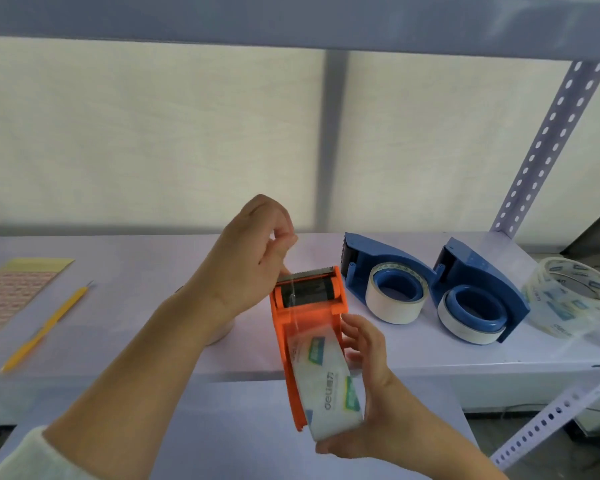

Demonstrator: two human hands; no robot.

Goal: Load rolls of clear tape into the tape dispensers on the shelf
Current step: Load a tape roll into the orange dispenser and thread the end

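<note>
An orange tape dispenser [288, 327] with a roll of clear printed tape [326, 382] in it is held over the shelf's front edge. My right hand [371, 393] grips the roll and the dispenser's rear from the right. My left hand [246, 258] is above the dispenser's black roller and toothed blade, pinching the thin free end of the tape between thumb and fingers. Two blue dispensers [381, 271] [478, 289] lie on their sides on the shelf to the right, each with a white roll around its hub. A loose roll of clear tape [568, 299] lies at the far right.
The pale shelf board [136, 271] carries a yellow-handled craft knife [45, 327] and a pink-and-yellow printed sheet [11, 292] at the left. A perforated steel upright [551, 133] rises at the right. A shelf beam [291, 19] runs overhead.
</note>
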